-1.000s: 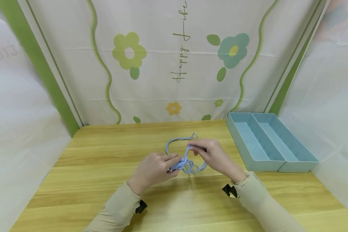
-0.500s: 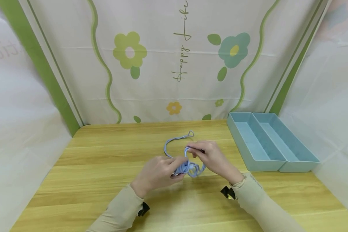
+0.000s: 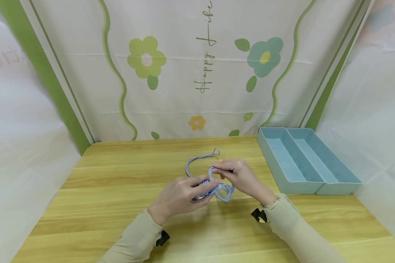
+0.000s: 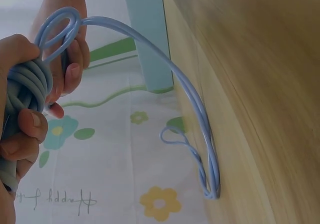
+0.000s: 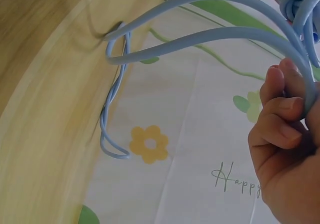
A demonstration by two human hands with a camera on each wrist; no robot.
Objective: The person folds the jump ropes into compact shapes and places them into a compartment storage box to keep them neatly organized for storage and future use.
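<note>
A light-blue cord is partly wound into a tight bundle (image 4: pixel 30 82), which my left hand (image 3: pixel 180 194) grips in curled fingers. Opposite it, my right hand (image 3: pixel 239 178) pinches a doubled strand that rises in a small loop (image 4: pixel 62 22) from the bundle. Below the hands hang looser loops (image 3: pixel 228 197) of the same cord. From there a twisted tail (image 5: pixel 111 97) runs out over the table and ends in a small open loop (image 3: pixel 216 151). Part of the bundle is hidden behind the left fingers.
Two pale-blue trays (image 3: pixel 320 188) stand side by side at the right of the wooden table (image 3: pixel 118 160). A white cloth with printed flowers (image 3: pixel 177 98) hangs behind the table's far edge, and white sheets enclose both sides.
My left hand has shifted slightly right with the bundle, and its fingers now lie across the strand. My right hand has stayed nearly in place. The cord's tail has slid a little left.
</note>
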